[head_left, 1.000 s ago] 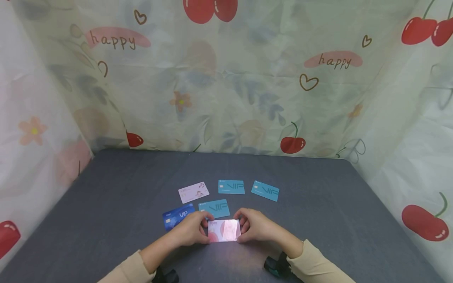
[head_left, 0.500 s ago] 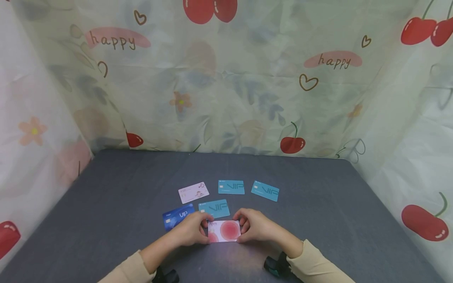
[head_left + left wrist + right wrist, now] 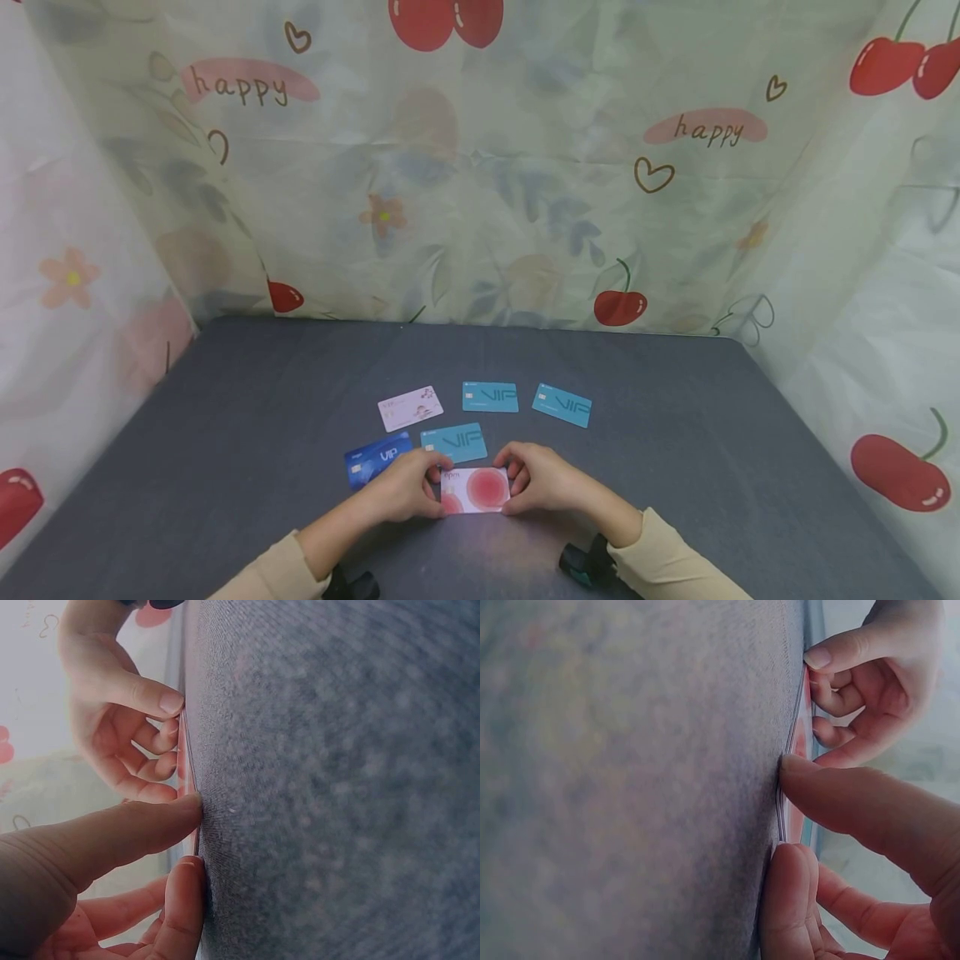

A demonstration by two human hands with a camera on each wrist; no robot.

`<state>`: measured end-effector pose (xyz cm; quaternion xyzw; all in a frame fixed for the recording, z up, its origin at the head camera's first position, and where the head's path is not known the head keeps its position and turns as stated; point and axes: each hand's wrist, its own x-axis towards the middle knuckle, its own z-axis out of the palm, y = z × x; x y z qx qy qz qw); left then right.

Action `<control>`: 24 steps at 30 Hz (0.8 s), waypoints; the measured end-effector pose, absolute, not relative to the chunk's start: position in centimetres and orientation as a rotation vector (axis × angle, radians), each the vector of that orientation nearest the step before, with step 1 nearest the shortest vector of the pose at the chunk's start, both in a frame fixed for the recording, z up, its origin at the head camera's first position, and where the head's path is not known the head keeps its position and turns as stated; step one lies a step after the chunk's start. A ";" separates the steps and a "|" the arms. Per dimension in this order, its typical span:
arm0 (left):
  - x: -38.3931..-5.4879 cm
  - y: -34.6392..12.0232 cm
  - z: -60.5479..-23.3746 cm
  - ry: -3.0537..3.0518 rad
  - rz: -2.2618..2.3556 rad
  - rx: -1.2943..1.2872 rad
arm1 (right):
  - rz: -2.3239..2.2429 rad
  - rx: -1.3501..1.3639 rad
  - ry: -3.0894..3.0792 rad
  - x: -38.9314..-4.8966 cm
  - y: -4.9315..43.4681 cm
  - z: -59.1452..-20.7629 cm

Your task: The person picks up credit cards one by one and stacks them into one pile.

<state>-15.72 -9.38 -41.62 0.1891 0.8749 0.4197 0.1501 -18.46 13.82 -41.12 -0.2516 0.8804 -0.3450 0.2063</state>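
A pink and white card (image 3: 468, 500) with round red patterns lies between my two hands near the front middle of the head view. My left hand (image 3: 405, 485) holds its left short edge between thumb and fingers. At the opposite short edge, my right hand (image 3: 542, 477) does the same. In the right wrist view, the card's long edge (image 3: 781, 814) shows as thin parallel lines close over the grey cloth. Just beyond the card lies a teal VIP card (image 3: 459, 440). A dark blue VIP card (image 3: 375, 458) is partly hidden behind my left hand.
Farther back on the dark grey table (image 3: 660, 433) lie a pale pink card (image 3: 410, 408) and two more teal cards, one in the middle (image 3: 490, 397) and one tilted at the right (image 3: 562, 405). A patterned curtain (image 3: 480, 192) encloses the back and sides.
The bright glare on the right half of the held card has gone, so its red circle shows, and the card's far edge sits slightly lower. Both hands stay almost still.
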 end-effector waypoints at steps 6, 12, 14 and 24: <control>-15.6 -9.4 -41.5 2.513 1.203 0.546 | -0.956 -0.691 2.452 -18.5 13.8 -41.2; -15.6 -9.4 -41.4 2.507 1.199 0.539 | -0.954 -0.680 2.449 -18.6 13.8 -41.2; -15.6 -9.4 -41.3 2.505 1.199 0.537 | -0.954 -0.678 2.448 -18.6 13.8 -41.1; -15.7 -9.5 -41.4 2.498 1.199 0.537 | -0.958 -0.675 2.445 -18.6 13.8 -41.2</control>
